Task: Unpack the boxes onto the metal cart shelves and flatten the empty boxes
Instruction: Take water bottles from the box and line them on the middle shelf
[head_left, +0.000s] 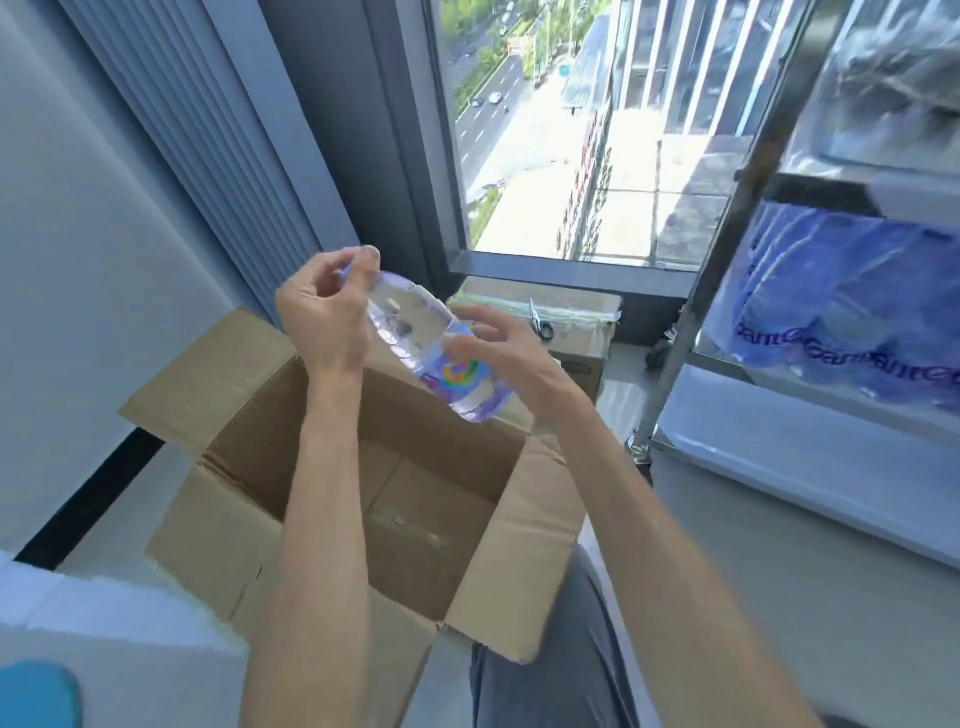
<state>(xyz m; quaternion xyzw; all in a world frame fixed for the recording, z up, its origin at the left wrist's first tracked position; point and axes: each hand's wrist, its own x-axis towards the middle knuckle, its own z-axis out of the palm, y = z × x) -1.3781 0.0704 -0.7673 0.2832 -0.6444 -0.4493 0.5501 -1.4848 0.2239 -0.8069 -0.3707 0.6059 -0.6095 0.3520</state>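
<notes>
a: why is the water bottle (434, 345) up in the air and not on the cart?

b: it looks just lifted out of the open cardboard box (291, 467) below it. the left hand (324, 317) pinches the cap end, fingers curled round it, and the right hand (501, 348) wraps the labelled lower part, so the bottle lies tilted between them, over the box's far edge.

a: two hands for one bottle?

b: my guess is the right hand takes it for the reach, since the metal cart (737, 218) stands on that side. its middle shelf (727, 366) already carries blue shrink-wrapped packs (852, 296).

a: and the box?

b: i see only bare cardboard at its bottom, so it may be ready for flattening once this bottle is shelved.

a: anything left to open?

b: a taped box (576, 322) by the window, with scissors (541, 321) lying on top, likely kept there for cutting the tape.
</notes>
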